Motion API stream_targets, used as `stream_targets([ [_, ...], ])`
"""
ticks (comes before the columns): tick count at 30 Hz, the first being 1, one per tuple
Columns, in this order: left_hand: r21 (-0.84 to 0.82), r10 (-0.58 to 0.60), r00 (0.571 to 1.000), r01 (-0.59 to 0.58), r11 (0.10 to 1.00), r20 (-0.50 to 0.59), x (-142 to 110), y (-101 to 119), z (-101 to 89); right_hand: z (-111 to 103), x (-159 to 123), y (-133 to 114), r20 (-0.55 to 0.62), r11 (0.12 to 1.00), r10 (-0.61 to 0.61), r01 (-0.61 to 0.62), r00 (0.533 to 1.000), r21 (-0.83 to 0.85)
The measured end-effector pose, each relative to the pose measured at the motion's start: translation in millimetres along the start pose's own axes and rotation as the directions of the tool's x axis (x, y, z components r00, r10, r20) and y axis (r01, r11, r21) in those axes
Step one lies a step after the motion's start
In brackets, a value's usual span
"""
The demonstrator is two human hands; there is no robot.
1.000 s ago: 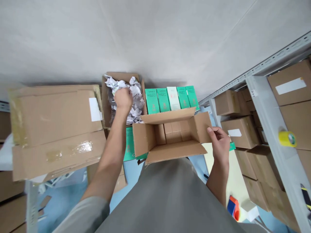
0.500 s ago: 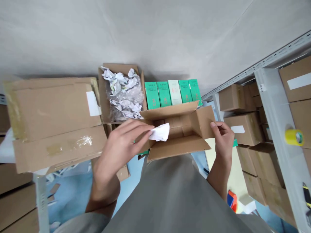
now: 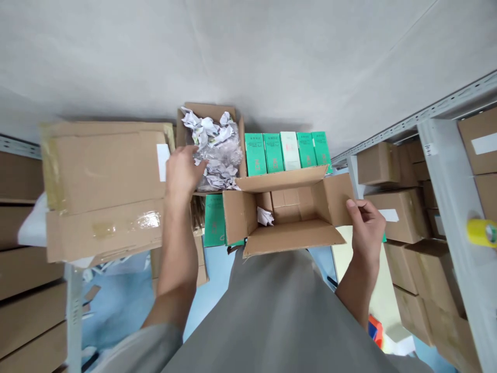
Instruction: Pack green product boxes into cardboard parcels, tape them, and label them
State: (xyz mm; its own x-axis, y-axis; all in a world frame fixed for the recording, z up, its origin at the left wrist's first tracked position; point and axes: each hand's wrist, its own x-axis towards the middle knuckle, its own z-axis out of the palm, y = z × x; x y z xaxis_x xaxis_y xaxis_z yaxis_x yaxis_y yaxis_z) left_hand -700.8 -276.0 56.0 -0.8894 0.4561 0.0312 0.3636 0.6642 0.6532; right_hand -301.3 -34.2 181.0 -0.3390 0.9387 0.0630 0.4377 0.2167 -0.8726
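An open cardboard box (image 3: 291,235) rests against my body, flaps spread. A crumpled white paper ball (image 3: 265,216) lies in its left inner corner. My right hand (image 3: 365,228) grips the box's right flap. My left hand (image 3: 181,172) reaches into a second open carton (image 3: 186,116) full of crumpled paper and clear plastic wrap (image 3: 217,153); its fingers are curled at the edge of the pile, and I cannot see whether they hold anything.
A row of green cartons with one white carton (image 3: 289,150) stands behind the open box. A large taped cardboard box (image 3: 104,181) lies at left. Metal shelving (image 3: 442,171) with brown boxes and a yellow tape roll (image 3: 481,232) is at right.
My left hand carried a paper ball from the filler carton into the open box, dropped it there, and returned to the filler carton. The right hand stayed on the flap.
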Motion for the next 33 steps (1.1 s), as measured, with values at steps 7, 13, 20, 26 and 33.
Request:
stream_targets([
  [7,0.197,-0.04,0.934,-0.034,0.98,0.356,12,5,42.1,-1,-7,1,-0.009,1.0,-0.012,0.012,1.0,-0.008],
  [13,0.255,-0.078,0.906,-0.034,0.966,0.416,4,14,46.6,-2,-9,3,-0.014,1.0,-0.005,0.005,1.0,0.007],
  [20,0.348,-0.228,0.922,0.112,0.931,0.312,18,8,59.6,-1,-6,4,0.003,0.999,-0.02,0.02,1.0,0.027],
  [26,0.045,-0.047,0.997,0.045,0.998,0.061,-3,25,15.1,-1,-5,9,0.012,0.998,-0.021,0.02,1.0,0.067],
  [33,-0.385,0.394,0.916,-0.39,0.836,-0.072,-111,129,-80.0,-2,0,13,0.047,0.998,-0.022,0.019,0.999,0.058],
])
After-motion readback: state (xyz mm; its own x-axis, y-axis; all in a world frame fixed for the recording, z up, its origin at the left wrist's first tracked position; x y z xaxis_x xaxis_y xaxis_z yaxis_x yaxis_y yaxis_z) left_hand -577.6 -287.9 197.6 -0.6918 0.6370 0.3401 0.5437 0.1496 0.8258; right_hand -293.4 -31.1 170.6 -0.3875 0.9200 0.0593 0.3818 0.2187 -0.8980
